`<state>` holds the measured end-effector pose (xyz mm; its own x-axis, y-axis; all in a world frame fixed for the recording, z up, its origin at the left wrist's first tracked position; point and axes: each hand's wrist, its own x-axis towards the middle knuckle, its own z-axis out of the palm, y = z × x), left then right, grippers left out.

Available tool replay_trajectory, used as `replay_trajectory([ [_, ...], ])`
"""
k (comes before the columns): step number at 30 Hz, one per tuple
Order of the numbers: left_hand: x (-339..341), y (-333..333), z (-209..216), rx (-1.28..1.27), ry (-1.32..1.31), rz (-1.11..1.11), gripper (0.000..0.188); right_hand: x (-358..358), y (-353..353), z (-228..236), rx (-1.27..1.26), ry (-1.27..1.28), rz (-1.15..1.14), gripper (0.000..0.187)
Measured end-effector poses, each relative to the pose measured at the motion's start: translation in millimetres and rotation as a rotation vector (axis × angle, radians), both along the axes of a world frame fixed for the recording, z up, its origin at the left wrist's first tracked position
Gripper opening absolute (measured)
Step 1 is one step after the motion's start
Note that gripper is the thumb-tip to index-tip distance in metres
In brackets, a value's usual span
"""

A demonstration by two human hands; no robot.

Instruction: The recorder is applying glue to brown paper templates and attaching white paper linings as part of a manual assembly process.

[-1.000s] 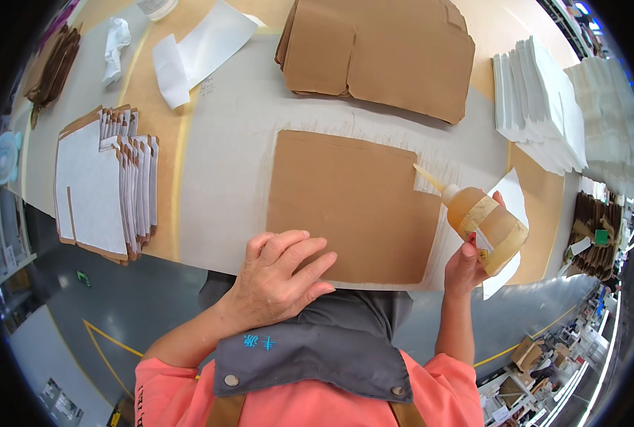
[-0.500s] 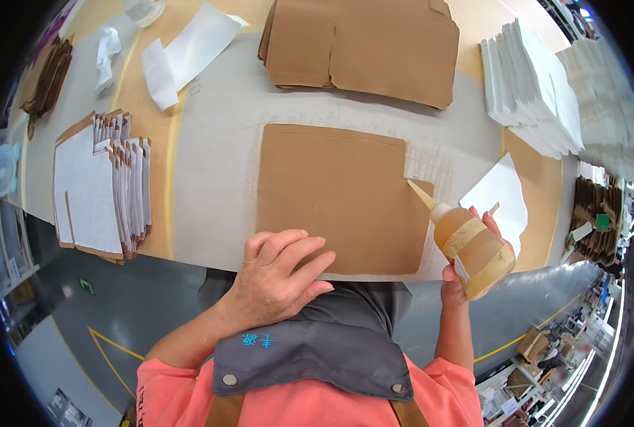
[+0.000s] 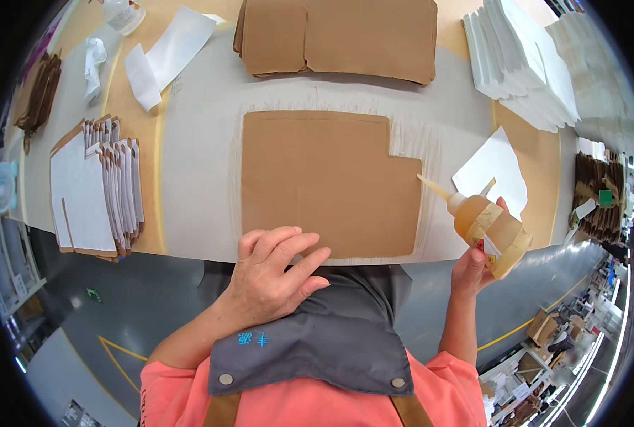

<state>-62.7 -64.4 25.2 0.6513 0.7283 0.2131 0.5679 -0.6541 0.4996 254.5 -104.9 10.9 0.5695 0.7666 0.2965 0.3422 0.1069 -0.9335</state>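
The table (image 3: 537, 167) is covered over its middle by a grey sheet (image 3: 196, 178), streaked brown around the panel (image 3: 317, 178), which is laid flat at the near edge, its notch turned to the far right. It is flanked by white-faced pieces (image 3: 82, 192) stacked at left and a white sheet (image 3: 491, 171) at right; beyond it are set a brown stack (image 3: 367, 35) and a white stack (image 3: 523, 57). A grey floor (image 3: 153, 299), crossed by yellow lines, and crowded shelves (image 3: 537, 356) are seen below.

Half a second ago the nozzle (image 3: 436, 188) was aimed at the notch's inner corner; now its tip has been brought to the panel's right edge, just below the outer corner. The view has been shifted as well.

The bottle (image 3: 491, 231) is gripped by the right hand (image 3: 473, 270), fingers wrapped around it, and is tilted with the nozzle up and leftward. The left hand (image 3: 274, 274) is held over the panel's near edge, fingers loosely spread and slightly bent; whether the panel is touched cannot be told.
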Motion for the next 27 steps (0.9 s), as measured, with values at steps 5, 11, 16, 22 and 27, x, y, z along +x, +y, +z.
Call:
replay_trajectory([
  [5,2,-10,4,-0.007,-0.013,-0.012,0.034,2,-23,1,-0.031,0.024,0.032,0.105],
  [11,4,-19,6,-0.007,-0.022,-0.021,0.033,4,-57,-3,0.019,0.030,0.057,0.098],
  [16,5,-25,8,0.002,-0.025,-0.042,0.033,4,-86,-5,0.011,0.058,0.014,0.100],
  [22,4,-31,6,0.005,-0.042,-0.041,0.032,-9,-95,-3,-0.020,0.094,-0.018,0.103],
  [27,-5,-34,7,0.000,-0.043,-0.031,0.032,-24,-90,-5,-0.015,0.164,-0.028,0.106],
])
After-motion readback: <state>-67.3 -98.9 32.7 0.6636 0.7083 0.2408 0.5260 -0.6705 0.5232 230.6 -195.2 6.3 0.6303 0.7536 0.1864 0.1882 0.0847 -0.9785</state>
